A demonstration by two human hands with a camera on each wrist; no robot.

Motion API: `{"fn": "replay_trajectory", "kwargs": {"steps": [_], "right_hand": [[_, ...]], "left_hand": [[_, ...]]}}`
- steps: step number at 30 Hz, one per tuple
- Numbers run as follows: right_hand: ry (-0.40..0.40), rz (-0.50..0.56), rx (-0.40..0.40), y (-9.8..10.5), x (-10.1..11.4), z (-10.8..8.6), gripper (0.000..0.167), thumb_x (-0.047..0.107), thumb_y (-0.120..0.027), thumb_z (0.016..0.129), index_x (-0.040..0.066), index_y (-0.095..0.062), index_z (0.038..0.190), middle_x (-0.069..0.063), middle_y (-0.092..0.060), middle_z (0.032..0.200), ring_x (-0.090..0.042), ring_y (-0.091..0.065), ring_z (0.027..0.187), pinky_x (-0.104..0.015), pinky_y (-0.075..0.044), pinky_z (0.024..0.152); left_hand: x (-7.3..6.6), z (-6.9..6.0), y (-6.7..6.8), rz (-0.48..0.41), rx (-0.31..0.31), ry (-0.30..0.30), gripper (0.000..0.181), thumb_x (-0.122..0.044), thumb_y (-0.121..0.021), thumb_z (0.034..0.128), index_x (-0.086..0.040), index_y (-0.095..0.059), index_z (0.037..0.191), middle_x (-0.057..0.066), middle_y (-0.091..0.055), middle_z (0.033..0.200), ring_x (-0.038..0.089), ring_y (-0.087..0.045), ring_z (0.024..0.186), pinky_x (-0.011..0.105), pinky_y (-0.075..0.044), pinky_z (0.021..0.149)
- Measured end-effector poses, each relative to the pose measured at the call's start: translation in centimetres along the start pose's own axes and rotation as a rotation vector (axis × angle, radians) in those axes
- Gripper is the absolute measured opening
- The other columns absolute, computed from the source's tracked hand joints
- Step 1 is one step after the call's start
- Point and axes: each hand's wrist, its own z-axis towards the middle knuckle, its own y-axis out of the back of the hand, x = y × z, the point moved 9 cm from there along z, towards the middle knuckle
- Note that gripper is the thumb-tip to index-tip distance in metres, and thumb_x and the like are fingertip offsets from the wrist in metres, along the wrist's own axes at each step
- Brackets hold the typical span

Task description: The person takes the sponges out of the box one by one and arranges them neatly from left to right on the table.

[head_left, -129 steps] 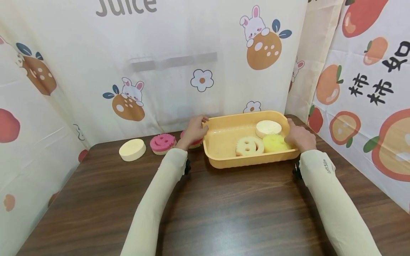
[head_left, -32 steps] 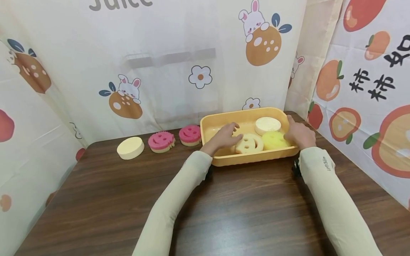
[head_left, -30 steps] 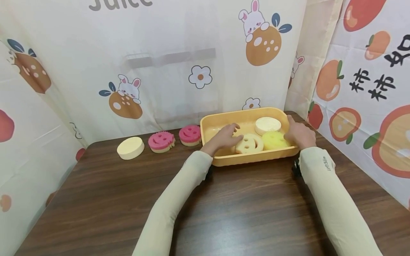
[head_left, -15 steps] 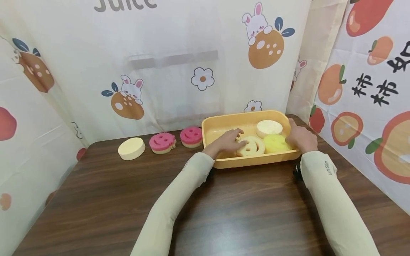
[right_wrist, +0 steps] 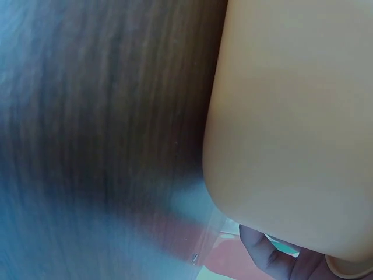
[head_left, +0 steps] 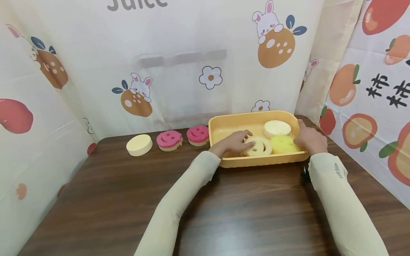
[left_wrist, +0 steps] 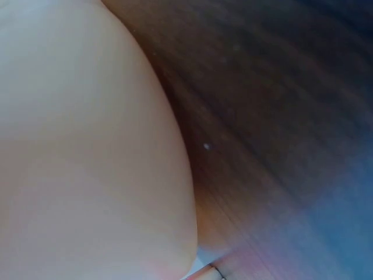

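Note:
In the head view a yellow plastic tray [head_left: 229, 164] stands at the back of the table. Inside lie a cream smiley-face sponge [head_left: 263, 145], a bright yellow sponge [head_left: 283, 144] and a round pale cream sponge [head_left: 277, 127]. My left hand [head_left: 235, 141] reaches over the tray's left part, fingers spread and slightly bent, the thumb over the smiley sponge's left edge. Whether it touches the sponge is hard to tell. My right hand [head_left: 313, 139] grips the tray's right end; the right wrist view shows its fingers [right_wrist: 259, 248] curled against the outer wall.
Left of the tray, two pink-topped smiley sponges, a nearer one [head_left: 198, 135] and a farther one [head_left: 169, 140], lie in a row with a plain cream disc [head_left: 139, 145]. Printed curtains [head_left: 179, 42] hang close behind and at both sides of the brown table [head_left: 243, 213].
Since the earliest frame my left hand has left the tray's left rim and come in over the smiley sponge. My right hand keeps its hold. Lately only the head view has shifted slightly.

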Motion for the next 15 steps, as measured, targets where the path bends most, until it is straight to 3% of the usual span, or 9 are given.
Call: {"fn": "replay_trajectory", "kwargs": {"steps": [8,15], "right_hand": [[0.014,0.004,-0.001,0.48,0.0,0.07,0.086,0.021,-0.046,0.091,0.008,0.006,0.158,-0.042,-0.047,0.13,-0.052,-0.053,0.101,-0.064,-0.04,0.078],[0.008,0.002,0.011,0.13,-0.18,0.24,0.087,0.022,-0.048,0.091,0.008,0.006,0.158,-0.041,-0.047,0.129,-0.053,-0.052,0.103,-0.066,-0.04,0.079]], "left_hand": [[-0.32,0.23,-0.01,-0.007,0.028,-0.01,0.056,-0.043,-0.049,0.1015,-0.01,-0.043,0.146,0.009,-0.055,0.143,0.022,-0.052,0.132,0.034,-0.042,0.111],[-0.18,0.04,-0.43,-0.024,0.048,-0.017,0.051,-0.042,-0.049,0.1016,-0.01,-0.045,0.141,0.01,-0.059,0.134,0.02,-0.056,0.124,0.032,-0.045,0.106]]}}
